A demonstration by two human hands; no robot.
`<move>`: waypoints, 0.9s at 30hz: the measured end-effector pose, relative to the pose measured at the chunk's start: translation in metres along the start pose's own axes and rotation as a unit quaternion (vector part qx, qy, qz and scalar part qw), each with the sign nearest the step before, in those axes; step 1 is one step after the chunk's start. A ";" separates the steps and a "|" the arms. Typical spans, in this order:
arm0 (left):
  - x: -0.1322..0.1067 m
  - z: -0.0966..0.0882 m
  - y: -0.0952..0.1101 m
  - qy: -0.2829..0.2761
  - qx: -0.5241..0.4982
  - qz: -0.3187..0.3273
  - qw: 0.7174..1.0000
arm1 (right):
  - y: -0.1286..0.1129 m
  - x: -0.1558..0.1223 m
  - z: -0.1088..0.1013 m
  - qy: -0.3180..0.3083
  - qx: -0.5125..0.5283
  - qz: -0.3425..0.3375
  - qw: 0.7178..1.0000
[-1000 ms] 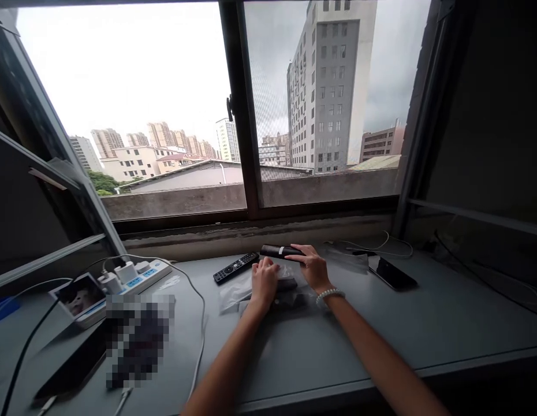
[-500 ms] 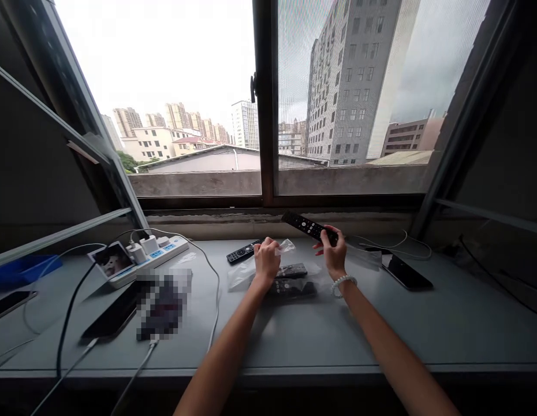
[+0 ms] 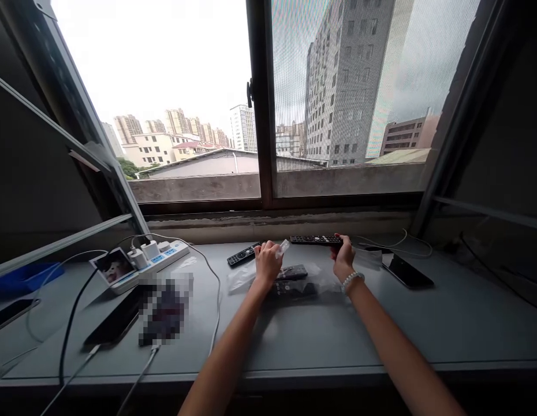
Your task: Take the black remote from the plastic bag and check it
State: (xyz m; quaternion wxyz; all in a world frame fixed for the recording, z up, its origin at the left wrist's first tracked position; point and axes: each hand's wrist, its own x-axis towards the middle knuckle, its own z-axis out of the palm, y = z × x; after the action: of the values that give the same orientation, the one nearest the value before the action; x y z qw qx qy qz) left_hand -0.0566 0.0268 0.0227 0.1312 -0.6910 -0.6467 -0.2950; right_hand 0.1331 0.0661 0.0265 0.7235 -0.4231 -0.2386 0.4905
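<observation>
My right hand (image 3: 343, 259) grips one end of a black remote control (image 3: 314, 240), held level just above the grey desk (image 3: 381, 329). My left hand (image 3: 267, 261) pinches the edge of a clear plastic bag (image 3: 245, 277) that lies on the desk. Two more black remotes (image 3: 294, 283) rest on or in plastic between my hands. Another black remote (image 3: 242, 254) lies flat just left of my left hand. A white bead bracelet is on my right wrist.
A white power strip (image 3: 158, 257) with plugs and cables sits at the left, with a small picture card (image 3: 112, 267) in front. A dark phone (image 3: 407, 271) lies at the right; other phones (image 3: 112, 323) lie on cables at the left. A window is behind.
My right hand has lowered the remote from a raised tilt to level near the desk. My left hand stays on the bag. The camera view shifted slightly.
</observation>
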 end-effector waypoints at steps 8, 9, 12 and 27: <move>-0.001 -0.002 0.004 0.024 -0.027 0.039 0.999 | -0.005 0.002 -0.003 0.022 0.014 0.018 1.000; -0.001 -0.002 0.004 0.026 -0.027 0.043 0.998 | -0.005 0.002 -0.004 0.022 0.015 0.019 0.999; -0.001 -0.001 0.004 0.033 -0.028 0.053 0.998 | -0.004 0.004 -0.005 0.023 0.018 0.017 0.999; -0.011 0.012 0.010 -0.069 -0.008 0.064 0.996 | 0.003 0.002 -0.006 0.055 -0.049 -0.017 0.997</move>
State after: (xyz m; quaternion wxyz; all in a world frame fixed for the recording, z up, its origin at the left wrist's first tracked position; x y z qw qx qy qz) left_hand -0.0438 0.0233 0.0094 0.0996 -0.7510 -0.6059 -0.2430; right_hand 0.1364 0.0659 0.0208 0.7224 -0.4800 -0.2293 0.4418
